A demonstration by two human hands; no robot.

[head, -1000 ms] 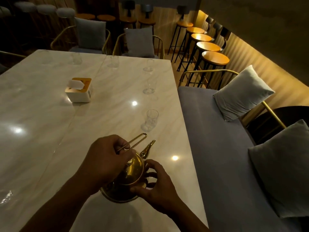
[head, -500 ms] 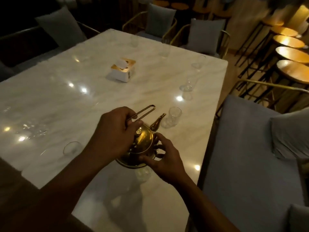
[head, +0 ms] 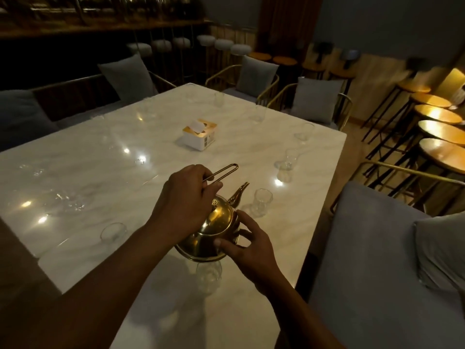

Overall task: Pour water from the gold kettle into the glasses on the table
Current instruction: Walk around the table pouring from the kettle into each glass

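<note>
Over the near right part of the marble worktop (head: 100,172), head view, the only one I have: one gold kettle (head: 214,233) held up off the surface and tipped, spout (head: 240,193) pointing away toward the far right.

Two hands on it. Left hand (head: 186,202) is closed around the wire handle (head: 224,171), whose loop sticks out past the fingers. Right hand (head: 247,250) cups the kettle's belly from the right side, fingers spread, thumb on the lower wall.

Glasses counted with confidence: eight.
- one directly under the kettle base (head: 208,272)
- one just beyond the spout (head: 262,201)
- one at the near left edge (head: 113,231)
- two further up the right edge (head: 290,157), (head: 305,131)
- three toward the far end (head: 259,113), (head: 219,99), (head: 148,108)

Fainter glints on the far left may be more glasses; I cannot tell.

One white tissue box (head: 198,134) sits mid-worktop, well apart from the kettle. No stream of water is visible at the spout.
</note>
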